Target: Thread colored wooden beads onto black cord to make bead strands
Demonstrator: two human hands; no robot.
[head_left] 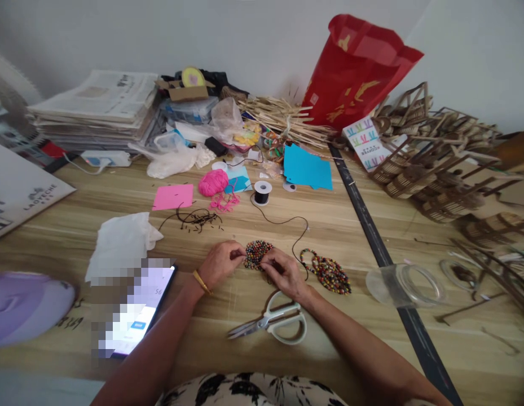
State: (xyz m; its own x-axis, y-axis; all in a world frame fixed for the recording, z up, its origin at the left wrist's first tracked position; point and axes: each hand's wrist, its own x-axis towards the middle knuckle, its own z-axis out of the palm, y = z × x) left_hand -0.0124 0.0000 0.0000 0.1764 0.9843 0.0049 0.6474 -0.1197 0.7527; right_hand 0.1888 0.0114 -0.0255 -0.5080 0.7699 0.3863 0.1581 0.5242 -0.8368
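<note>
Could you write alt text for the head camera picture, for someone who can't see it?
Two hands, left hand and right hand, pinch a small beaded piece over a cluttered wooden table. Scissors lie just below them, a second beaded piece to the right, a spool of black cord behind.

Not much to read here. The grey board [20, 194] at the left edge of the table has "LAOYECHE" printed on it in dark letters, with a smaller line under it that's too tiny to make out. The phone [137, 313] is mostly blurred out, but a "56" shows near the top right of its screen. The white card [366, 144] by the red bag [355, 73] has rows of coloured V shapes and one line of small upside-down print, unreadable. The bag's gold marks and the newspapers [98, 98] are too blurry.
</note>
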